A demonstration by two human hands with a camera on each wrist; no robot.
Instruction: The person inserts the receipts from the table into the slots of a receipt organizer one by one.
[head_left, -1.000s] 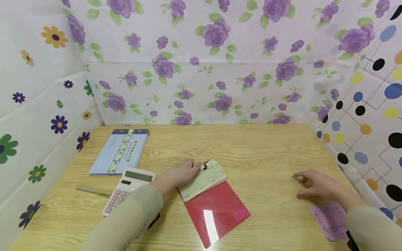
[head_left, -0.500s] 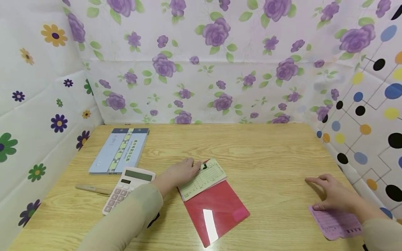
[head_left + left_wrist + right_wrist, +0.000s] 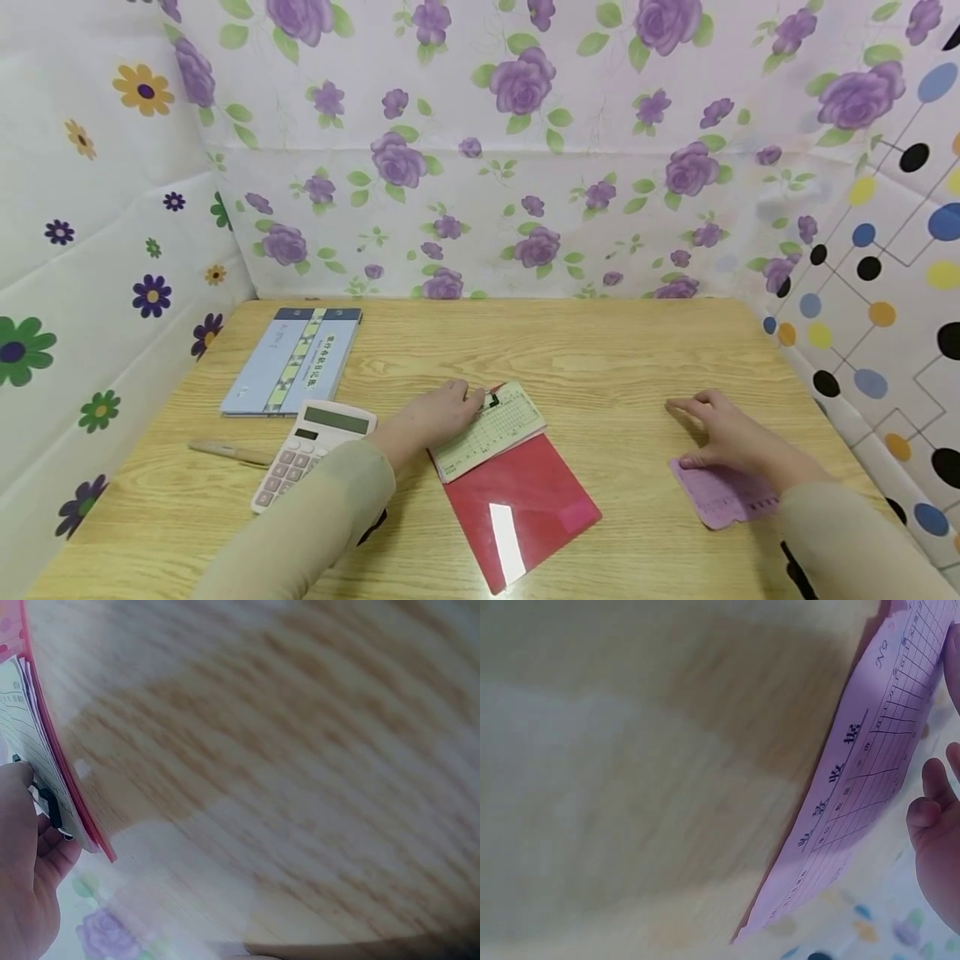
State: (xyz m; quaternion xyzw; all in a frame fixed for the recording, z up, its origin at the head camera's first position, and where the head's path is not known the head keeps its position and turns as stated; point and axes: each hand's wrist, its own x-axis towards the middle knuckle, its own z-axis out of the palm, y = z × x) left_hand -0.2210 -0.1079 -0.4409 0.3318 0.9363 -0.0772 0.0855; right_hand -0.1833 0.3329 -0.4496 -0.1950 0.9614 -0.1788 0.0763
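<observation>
A glossy red clipboard [image 3: 525,492] lies slanted mid-table, holding a pad of pale green gridded slips [image 3: 491,442] across its upper half. My left hand [image 3: 442,414] pinches the clipboard's black-tipped clip [image 3: 51,808], thumb on top and fingers curled behind the edge in the left wrist view. To the right, my right hand [image 3: 738,442] holds a pink receipt slip [image 3: 716,498] near its upper left corner by the thumb, with the index finger stretched forward. Printed characters and ruled lines show on the pink slip in the right wrist view.
At the left of the table lies a blue account book [image 3: 288,367]. A pale pink calculator [image 3: 300,454] stands partly behind my left sleeve, with a beige pen [image 3: 228,452] beside it. Floral curtains [image 3: 480,167] enclose the back and sides.
My right hand first reached over the pink receipt slip, then took hold of it, and has now brought it left toward the clipboard. My left hand keeps its place on the clip.
</observation>
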